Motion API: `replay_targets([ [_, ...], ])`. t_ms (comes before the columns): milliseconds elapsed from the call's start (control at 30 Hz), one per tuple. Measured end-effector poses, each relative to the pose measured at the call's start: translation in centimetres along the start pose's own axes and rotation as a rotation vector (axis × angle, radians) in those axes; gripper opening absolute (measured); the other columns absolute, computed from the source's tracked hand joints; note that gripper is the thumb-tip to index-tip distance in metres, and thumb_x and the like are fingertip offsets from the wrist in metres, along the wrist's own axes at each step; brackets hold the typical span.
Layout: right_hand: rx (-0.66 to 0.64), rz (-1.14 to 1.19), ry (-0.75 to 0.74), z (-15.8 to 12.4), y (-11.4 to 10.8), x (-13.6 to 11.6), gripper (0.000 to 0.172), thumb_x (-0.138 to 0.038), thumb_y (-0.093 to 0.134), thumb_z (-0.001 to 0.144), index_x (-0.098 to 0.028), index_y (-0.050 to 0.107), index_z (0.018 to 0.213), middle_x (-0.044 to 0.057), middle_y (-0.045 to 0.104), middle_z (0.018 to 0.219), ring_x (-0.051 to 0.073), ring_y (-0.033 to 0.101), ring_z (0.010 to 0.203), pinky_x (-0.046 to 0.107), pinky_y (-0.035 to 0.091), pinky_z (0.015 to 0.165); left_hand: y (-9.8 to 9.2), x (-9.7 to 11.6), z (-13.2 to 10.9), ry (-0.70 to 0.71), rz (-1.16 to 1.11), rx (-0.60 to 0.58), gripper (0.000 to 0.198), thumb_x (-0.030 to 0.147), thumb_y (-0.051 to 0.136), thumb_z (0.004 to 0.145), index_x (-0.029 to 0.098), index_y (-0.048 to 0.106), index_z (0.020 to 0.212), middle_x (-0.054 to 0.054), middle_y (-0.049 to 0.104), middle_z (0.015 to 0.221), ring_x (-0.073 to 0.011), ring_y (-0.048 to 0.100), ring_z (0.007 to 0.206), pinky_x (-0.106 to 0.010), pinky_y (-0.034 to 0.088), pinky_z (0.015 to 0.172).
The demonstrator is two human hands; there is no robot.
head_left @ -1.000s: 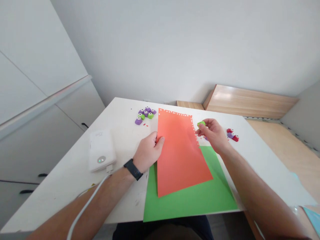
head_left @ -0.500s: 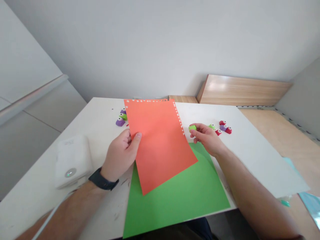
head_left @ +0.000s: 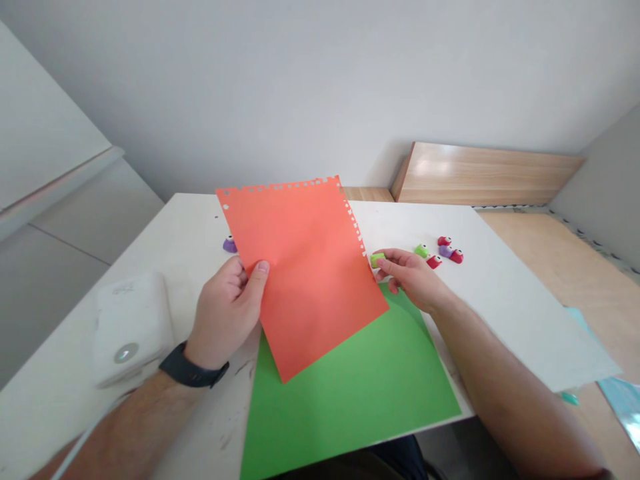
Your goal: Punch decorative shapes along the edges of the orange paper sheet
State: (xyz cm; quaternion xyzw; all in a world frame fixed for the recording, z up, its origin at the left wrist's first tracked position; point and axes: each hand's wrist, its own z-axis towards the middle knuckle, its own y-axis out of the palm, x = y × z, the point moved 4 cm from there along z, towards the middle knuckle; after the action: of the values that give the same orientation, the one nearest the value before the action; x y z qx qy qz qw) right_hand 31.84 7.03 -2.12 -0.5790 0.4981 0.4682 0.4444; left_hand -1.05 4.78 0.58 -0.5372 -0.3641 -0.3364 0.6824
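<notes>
Orange notched paper sheet [head_left: 310, 267] sits pinched in the left hand [head_left: 225, 313]; the right hand [head_left: 413, 280], half closed, seemingly grips a small green plastic punch [head_left: 378, 260] just beside its edge, where a crooked bite could tear it.

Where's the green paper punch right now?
The green paper punch sits in the right hand at the orange sheet's holed edge, in the head view.
</notes>
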Motion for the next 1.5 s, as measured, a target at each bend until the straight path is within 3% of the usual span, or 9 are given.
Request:
replay_targets([
  [233, -0.034, -0.003, 0.031, -0.1, 0.3, -0.1, 0.039, -0.048, 0.079, 0.082, -0.018, 0.073, 0.106, 0.007, 0.072, 0.092, 0.015, 0.066, 0.074, 0.019, 0.037, 0.040, -0.1, 0.0, -0.1, 0.016, 0.028, 0.011, 0.025, 0.046, 0.056, 0.097, 0.024, 0.066, 0.104, 0.000, 0.077, 0.094, -0.0207, 0.071, 0.080, -0.030, 0.051, 0.065],
  [500, -0.127, -0.008, 0.045, -0.4, 0.6, -0.2, 0.042, -0.048, 0.077, 0.085, -0.014, 0.069, 0.110, 0.002, 0.067, 0.069, 0.011, 0.058, 0.057, 0.018, 0.035, 0.039, -0.1, -0.3, 0.0, 0.029, -0.016, 0.017, 0.022, 0.044, 0.057, 0.098, 0.026, 0.066, 0.105, 0.000, 0.078, 0.102, -0.0216, 0.073, 0.085, -0.032, 0.054, 0.071],
  [767, -0.198, -0.053, 0.102, -0.7, 1.1, 0.0, 0.043, -0.051, 0.074, 0.088, -0.016, 0.065, 0.112, -0.004, 0.060, 0.056, 0.005, 0.036, 0.037, 0.020, 0.019, 0.035, 0.0, -0.4, -0.1, 0.019, -0.039, 0.005, 0.028, 0.050, 0.057, 0.098, 0.026, 0.066, 0.108, -0.001, 0.077, 0.099, -0.0208, 0.072, 0.084, -0.030, 0.053, 0.069],
  [1500, -0.188, -0.123, 0.090, -0.3, 1.1, 0.7, 0.041, -0.050, 0.075, 0.085, -0.017, 0.068, 0.108, -0.004, 0.059, 0.057, 0.006, 0.036, 0.040, 0.021, 0.019, 0.036, 0.0, -1.1, 0.0, 0.022, -0.014, 0.001, 0.031, 0.051, 0.058, 0.097, 0.023, 0.067, 0.106, -0.001, 0.072, 0.082, -0.0203, 0.068, 0.073, -0.029, 0.050, 0.060],
])
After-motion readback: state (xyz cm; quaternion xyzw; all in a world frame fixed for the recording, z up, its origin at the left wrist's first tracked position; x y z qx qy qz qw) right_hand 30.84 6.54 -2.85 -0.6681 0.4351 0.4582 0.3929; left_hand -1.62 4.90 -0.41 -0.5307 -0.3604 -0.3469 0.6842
